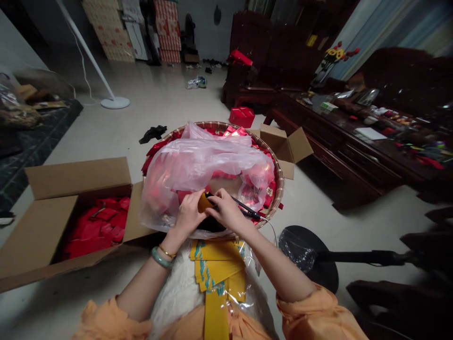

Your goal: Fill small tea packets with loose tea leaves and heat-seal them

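My left hand is closed on a small curved yellow piece, which looks like a folded yellow packet. The fingers of my right hand are bent against the same piece's other side, by its dark opening. A black wand-like tool with a white cable lies just beyond my right hand; whether that hand touches it is hidden. Beneath both hands is a translucent pink plastic bag spread over a round woven basket of red packets. Flat yellow packets with blue-green markings lie fanned on my lap.
To the left stands an open cardboard box holding red packets. Another open carton and a red box sit behind the basket. A black round stand base is at right, near a dark wooden table.
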Demonstrator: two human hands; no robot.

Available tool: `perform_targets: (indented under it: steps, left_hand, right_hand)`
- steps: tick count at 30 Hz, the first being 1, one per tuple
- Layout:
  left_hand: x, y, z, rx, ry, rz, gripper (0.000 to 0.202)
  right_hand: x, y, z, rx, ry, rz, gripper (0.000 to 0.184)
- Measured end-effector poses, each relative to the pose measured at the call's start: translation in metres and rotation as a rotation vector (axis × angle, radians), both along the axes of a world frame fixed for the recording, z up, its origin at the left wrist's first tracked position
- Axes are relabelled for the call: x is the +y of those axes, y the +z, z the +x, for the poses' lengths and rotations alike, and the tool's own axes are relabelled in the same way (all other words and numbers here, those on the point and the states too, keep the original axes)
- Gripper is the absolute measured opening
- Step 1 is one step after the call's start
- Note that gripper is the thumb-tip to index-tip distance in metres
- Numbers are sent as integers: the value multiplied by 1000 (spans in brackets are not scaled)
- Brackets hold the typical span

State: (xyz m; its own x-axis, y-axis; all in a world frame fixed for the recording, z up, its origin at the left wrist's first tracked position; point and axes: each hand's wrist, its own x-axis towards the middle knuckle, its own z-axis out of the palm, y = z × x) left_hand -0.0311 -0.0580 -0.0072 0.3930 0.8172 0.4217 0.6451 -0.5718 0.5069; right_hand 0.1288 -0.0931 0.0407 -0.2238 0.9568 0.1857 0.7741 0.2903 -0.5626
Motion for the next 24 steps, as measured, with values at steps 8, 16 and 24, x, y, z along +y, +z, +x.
perform_targets:
  steps: [8, 16, 24]
  left_hand:
    - [-1, 3, -5, 48, 19, -41, 60]
    - [0, 7, -5, -69, 82, 1, 56]
    - [-4, 6, -1, -129, -22, -57, 51]
  right_hand:
    - [6, 11, 17, 254, -32, -40, 8]
    - [-2, 11, 31, 327, -72, -66, 31]
    - [-3, -2, 3, 384, -76, 70, 10]
